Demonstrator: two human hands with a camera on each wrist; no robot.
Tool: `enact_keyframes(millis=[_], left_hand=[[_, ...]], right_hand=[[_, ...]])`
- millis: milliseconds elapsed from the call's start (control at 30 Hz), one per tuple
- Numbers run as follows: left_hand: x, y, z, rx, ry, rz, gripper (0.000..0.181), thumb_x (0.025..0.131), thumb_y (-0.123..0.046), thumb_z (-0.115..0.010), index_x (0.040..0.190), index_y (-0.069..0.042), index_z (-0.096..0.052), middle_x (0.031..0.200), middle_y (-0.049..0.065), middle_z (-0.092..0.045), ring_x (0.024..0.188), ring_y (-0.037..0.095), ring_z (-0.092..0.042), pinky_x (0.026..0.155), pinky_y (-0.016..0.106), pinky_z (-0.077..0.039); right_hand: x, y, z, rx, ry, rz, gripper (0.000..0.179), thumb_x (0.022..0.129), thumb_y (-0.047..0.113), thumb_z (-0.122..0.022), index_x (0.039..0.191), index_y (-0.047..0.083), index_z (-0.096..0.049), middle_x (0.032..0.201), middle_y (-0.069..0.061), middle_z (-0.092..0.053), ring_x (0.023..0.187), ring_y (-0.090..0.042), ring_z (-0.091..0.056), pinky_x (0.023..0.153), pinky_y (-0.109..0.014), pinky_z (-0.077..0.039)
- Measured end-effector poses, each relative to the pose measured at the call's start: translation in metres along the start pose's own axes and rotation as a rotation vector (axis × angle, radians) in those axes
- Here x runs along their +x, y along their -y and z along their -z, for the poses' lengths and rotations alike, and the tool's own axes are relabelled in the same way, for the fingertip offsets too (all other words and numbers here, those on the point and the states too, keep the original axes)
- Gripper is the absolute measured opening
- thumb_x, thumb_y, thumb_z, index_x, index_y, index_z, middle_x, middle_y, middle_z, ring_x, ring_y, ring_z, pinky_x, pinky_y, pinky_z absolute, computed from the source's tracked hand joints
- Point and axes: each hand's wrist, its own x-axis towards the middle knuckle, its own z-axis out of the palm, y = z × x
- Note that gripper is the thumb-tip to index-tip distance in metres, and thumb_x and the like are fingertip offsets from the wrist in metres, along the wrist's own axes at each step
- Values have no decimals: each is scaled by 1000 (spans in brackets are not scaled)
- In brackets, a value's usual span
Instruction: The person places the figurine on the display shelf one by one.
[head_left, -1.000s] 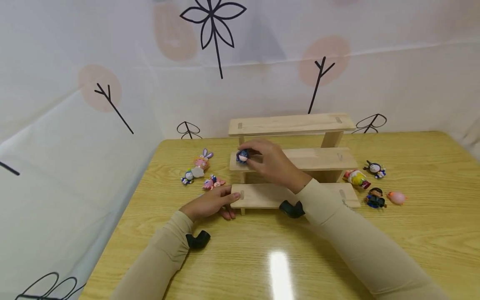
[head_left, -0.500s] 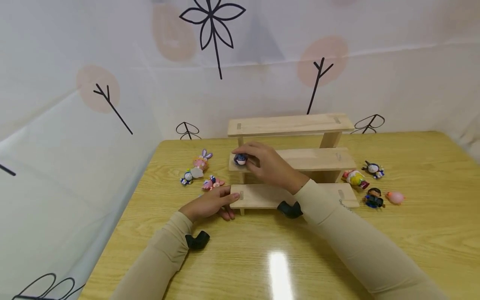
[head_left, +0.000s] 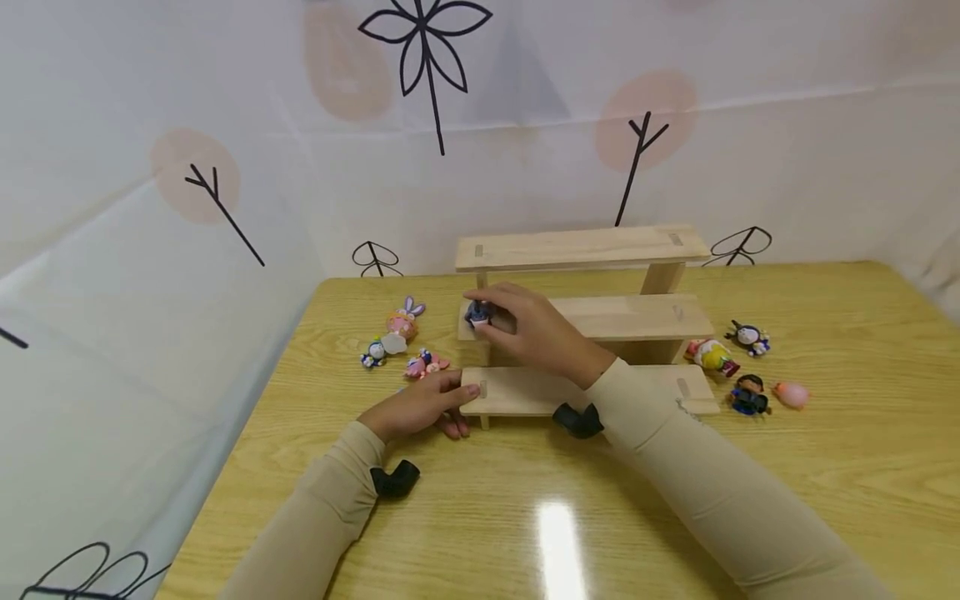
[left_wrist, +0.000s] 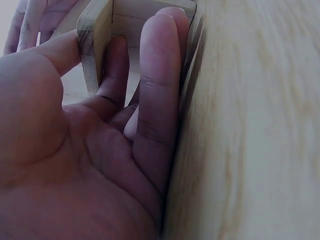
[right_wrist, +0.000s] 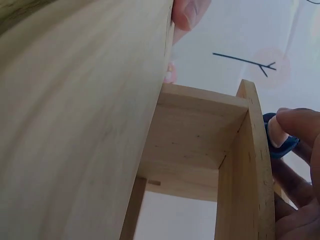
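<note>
A three-tier wooden shelf [head_left: 585, 318] stands on the table. My right hand [head_left: 538, 329] pinches a small dark blue figurine [head_left: 477, 315] with a pale patch at the left end of the middle tier. In the right wrist view the blue figurine [right_wrist: 278, 135] sits against the board, with the thumb over its pale part. My left hand [head_left: 420, 407] grips the left end of the lowest tier, thumb on top. The left wrist view shows the board's end [left_wrist: 92, 42] between thumb and a finger, the other fingers stretched along the table.
Left of the shelf lie a rabbit-eared figurine [head_left: 403, 321], a blue-and-white one [head_left: 373, 353] and a pink one [head_left: 426, 364]. To its right lie several more, including a yellow-clad figurine [head_left: 712, 357] and a pink toy [head_left: 792, 395]. A patterned cloth [head_left: 525, 167] hangs behind.
My right hand has shifted slightly left and down with the blue figurine, which has turned in the fingers. The left hand has kept its grip on the lowest tier.
</note>
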Motion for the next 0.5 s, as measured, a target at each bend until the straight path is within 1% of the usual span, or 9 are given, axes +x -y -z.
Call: enact_keyframes(millis=[133, 267, 367, 500], left_hand=[[0, -1, 0, 1, 4, -3, 42, 105, -44, -49, 121, -7, -57, 87, 12, -72, 73, 18, -70, 72, 36, -62], [0, 0, 0, 5, 10, 2, 41, 105, -43, -49, 118, -5, -56, 88, 13, -72, 74, 17, -71, 73, 35, -62], [0, 0, -1, 9, 10, -6, 40, 105, -42, -49, 117, -5, -56, 87, 13, -72, 74, 17, -71, 73, 34, -62], [0, 0, -3, 5, 4, -13, 40, 105, -42, -49, 116, -4, -56, 86, 13, -72, 72, 17, -70, 72, 34, -62]], right_hand=[[1, 1, -1, 4, -18, -10, 45, 97, 20, -68, 139, 7, -58, 135, -12, -62, 121, -23, -62, 100, -40, -53], [1, 1, -2, 2, -22, -27, 45, 96, 20, -69, 138, 8, -58, 136, -12, -62, 123, -24, -62, 101, -39, -53], [0, 0, -3, -1, -28, -43, 47, 96, 20, -70, 139, 8, -58, 137, -12, -61, 124, -26, -61, 102, -40, -52], [-2, -2, -4, -10, -34, -50, 53, 95, 24, -71, 143, 8, -54, 142, -12, -58, 129, -27, -58, 107, -42, -49]])
